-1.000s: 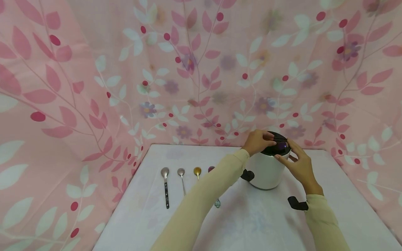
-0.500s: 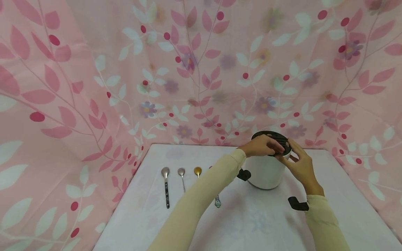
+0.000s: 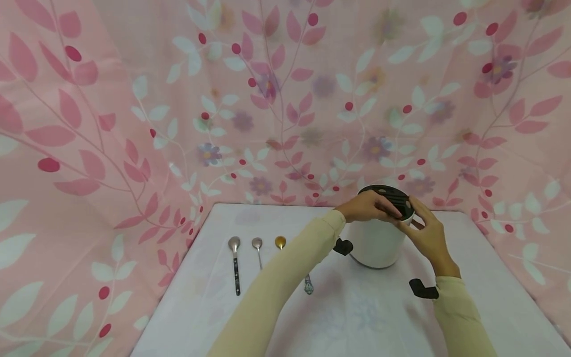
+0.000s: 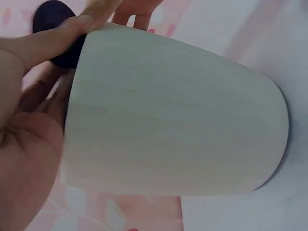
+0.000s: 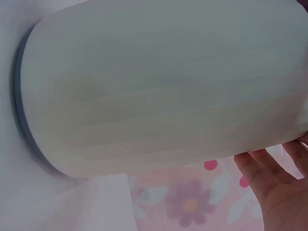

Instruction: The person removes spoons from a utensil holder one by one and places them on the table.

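Observation:
A white canister (image 3: 376, 248) with a black slotted top (image 3: 383, 191) stands upright at the table's right side. My right hand (image 3: 426, 235) grips the canister near its rim, thumb in front and fingers around the far side. Over the top lies my left hand (image 3: 368, 207), its thumb and fingers around a dark rounded piece (image 4: 50, 14) that sticks up beyond the rim. The head view largely hides that piece behind my left fingers, so its kind is unclear. Fingers (image 5: 260, 173) of my right hand touch the canister wall in the right wrist view.
Left of the canister lie a spoon with a dark riveted handle (image 3: 236, 267), a slim silver spoon (image 3: 257, 244) and a gold spoon (image 3: 280, 242). An ornate handle (image 3: 309, 285) shows beyond my left sleeve (image 3: 285, 277). Pink floral cloth (image 3: 285, 99) surrounds the white table (image 3: 200, 307).
A shiny dark piece that covered part of the top has dropped from sight, leaving the slots exposed. My left hand has shifted slightly lower; the right keeps its grip on the canister.

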The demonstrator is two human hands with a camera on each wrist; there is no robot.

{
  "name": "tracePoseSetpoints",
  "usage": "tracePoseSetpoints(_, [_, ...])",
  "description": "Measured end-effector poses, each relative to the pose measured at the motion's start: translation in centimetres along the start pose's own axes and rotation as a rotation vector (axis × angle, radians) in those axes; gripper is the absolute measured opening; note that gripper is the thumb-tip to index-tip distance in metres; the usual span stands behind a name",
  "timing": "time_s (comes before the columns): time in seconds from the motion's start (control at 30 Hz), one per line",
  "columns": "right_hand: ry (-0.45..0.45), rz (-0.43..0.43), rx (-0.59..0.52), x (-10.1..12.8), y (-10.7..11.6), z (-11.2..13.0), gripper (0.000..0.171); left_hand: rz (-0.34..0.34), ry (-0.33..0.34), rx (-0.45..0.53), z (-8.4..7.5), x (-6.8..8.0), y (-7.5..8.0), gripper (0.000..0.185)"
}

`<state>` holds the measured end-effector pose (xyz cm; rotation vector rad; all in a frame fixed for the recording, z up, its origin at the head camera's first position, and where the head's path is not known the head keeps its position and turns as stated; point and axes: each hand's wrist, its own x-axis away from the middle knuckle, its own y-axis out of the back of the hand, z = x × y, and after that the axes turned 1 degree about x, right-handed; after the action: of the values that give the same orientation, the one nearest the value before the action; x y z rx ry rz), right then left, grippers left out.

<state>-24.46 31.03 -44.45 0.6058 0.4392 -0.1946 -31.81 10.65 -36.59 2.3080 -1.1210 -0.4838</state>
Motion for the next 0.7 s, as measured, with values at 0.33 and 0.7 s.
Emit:
tracePoseSetpoints(0.33, [-0.033,0.005,0.006,-0.4,-0.2,-0.5,0.084,-0.218,-0.106,-0.159,0.9,0.9,0.0,0.038])
tracePoseSetpoints(0.7, [-0.035,0.005,0.012,-0.2,-0.2,-0.1,0.084,-0.116,-0.013,-0.009,0.9,2.1,0.3,0.013])
